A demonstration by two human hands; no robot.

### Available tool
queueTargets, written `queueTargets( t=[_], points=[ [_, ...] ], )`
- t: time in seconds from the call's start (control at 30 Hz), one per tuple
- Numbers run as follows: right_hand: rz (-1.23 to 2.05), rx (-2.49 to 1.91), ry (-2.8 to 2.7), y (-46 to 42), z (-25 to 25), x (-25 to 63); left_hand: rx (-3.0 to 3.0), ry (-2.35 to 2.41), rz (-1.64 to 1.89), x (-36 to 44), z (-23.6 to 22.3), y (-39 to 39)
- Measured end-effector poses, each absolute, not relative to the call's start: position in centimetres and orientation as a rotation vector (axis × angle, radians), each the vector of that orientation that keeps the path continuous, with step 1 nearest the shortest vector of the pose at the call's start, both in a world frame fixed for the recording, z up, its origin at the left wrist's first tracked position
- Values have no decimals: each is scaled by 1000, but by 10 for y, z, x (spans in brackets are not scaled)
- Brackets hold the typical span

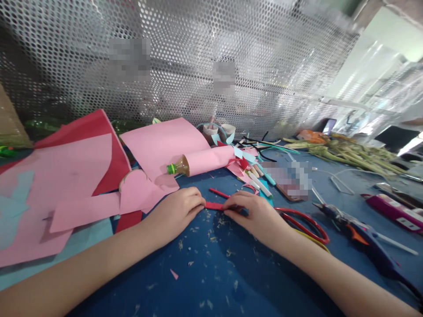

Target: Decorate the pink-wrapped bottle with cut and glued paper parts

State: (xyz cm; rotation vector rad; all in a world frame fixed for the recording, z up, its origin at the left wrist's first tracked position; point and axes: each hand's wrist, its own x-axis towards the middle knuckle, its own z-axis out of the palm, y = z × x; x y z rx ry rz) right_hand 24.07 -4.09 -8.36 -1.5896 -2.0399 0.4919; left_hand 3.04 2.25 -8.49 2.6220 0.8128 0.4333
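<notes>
A small red paper strip (pixel 214 205) lies flat on the blue table (pixel 211 273) between my two hands. My left hand (pixel 176 211) is curled, its fingertips pinching the strip's left end. My right hand (pixel 254 212) presses and pinches the strip's right end with closed fingers. A thinner red strip (pixel 218 193) lies just behind. Red-handled scissors (pixel 306 222) rest right beside my right wrist.
Pink and red paper sheets (pixel 66 185) cover the left. A bottle wrapped in pink paper (pixel 201 161) lies behind my hands. A blue glue gun (pixel 357 231), a purple box (pixel 395 212), green leaves (pixel 350 154) and paper scraps sit to the right. A perforated metal screen (pixel 198 57) backs the table.
</notes>
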Motion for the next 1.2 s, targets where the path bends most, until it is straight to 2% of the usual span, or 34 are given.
queueTargets(
  t=[0.33, 0.47, 0.53, 0.7, 0.8, 0.97, 1.2],
  points=[
    [332, -1557, -2166, -42, -88, 235, 2609, 879, 413, 31, -84, 16],
    [357, -1551, -2140, -44, -84, 231, 2520, 933, 557, 30, -77, 12],
    [516, -1552, -2036, -46, -81, 229, 2412, 976, 644, 30, -71, 11],
    [1295, -1422, -1654, -51, -75, 227, 2208, 1024, 590, 27, -56, 9],
    [1451, -1340, -1543, -52, -76, 227, 2162, 1019, 559, 26, -52, 9],
    [1263, -1419, -1609, -54, -76, 227, 2096, 996, 599, 27, -52, 10],
    [695, -1554, -1861, -55, -73, 229, 2026, 995, 592, 26, -56, 11]
  ],
)
